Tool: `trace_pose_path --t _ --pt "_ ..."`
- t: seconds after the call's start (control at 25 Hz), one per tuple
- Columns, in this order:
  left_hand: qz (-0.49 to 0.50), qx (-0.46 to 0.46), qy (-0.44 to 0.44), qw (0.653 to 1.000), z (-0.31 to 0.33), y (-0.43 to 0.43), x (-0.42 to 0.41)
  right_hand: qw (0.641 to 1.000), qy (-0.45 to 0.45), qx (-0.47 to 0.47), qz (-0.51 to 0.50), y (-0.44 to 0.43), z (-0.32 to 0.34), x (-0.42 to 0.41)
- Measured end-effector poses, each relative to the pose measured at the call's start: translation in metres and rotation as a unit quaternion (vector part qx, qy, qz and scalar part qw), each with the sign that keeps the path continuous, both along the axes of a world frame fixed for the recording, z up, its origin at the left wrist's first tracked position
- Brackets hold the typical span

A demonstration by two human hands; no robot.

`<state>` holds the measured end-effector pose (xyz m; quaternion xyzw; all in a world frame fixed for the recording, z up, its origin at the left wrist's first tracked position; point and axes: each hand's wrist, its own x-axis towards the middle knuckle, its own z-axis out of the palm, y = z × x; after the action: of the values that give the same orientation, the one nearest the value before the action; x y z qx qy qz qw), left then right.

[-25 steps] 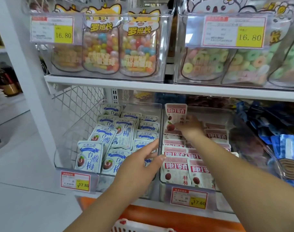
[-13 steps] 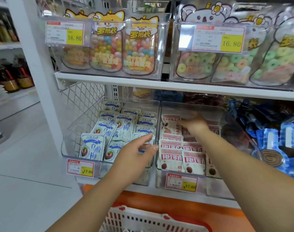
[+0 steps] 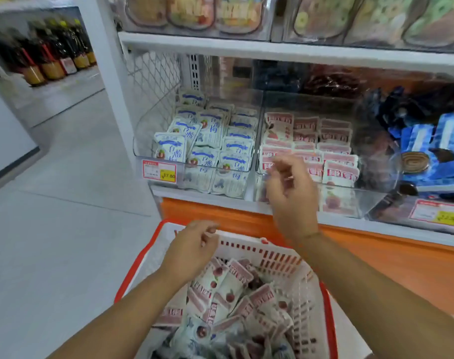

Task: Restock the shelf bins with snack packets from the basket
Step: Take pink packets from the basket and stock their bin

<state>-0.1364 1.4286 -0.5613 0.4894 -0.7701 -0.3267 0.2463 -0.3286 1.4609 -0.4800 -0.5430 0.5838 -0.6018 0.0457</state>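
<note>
Hands empty and loosely curled, the left hand (image 3: pixel 192 251) over the basket (image 3: pixel 280 260) and the right hand (image 3: pixel 292 200) before the bin (image 3: pixel 345 187), seem poised to fetch packets (image 3: pixel 220 291) heaped in that basket below the shelf (image 3: pixel 220 202).

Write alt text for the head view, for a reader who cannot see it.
Two empty hands: the left hand just above a red-rimmed basket heaped with snack packets, the right hand higher, in front of the shelf. Clear shelf bins hold blue-and-white packets on the left and pink-and-white packets to their right.
</note>
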Motion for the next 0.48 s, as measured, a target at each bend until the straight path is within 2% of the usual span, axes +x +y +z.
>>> trace_pose_path --t 0.04,0.12,0.16,0.24,0.32,0.48 --pt "0.000 0.051 -0.037 0.998 -0.022 0.006 0.005 0.999 0.032 0.041 0.014 0.011 -0.027 0.011" --pt "0.016 0.160 -0.082 0.984 -0.063 0.022 0.013 0.975 0.037 0.217 0.041 0.033 -0.082 0.027" --pt "0.021 0.202 -0.089 0.975 -0.080 0.030 0.016 0.942 0.004 0.331 0.045 0.040 -0.108 0.030" --pt "0.022 0.258 -0.107 0.960 -0.105 0.043 0.019 0.848 -0.126 0.514 0.015 0.052 -0.159 0.027" --pt "0.026 0.280 -0.121 0.952 -0.120 0.046 0.021 0.775 -0.247 0.582 -0.026 0.056 -0.194 0.019" --pt "0.042 0.297 -0.119 0.947 -0.141 0.033 0.023 0.724 -0.388 0.569 -0.040 0.042 -0.226 0.018"
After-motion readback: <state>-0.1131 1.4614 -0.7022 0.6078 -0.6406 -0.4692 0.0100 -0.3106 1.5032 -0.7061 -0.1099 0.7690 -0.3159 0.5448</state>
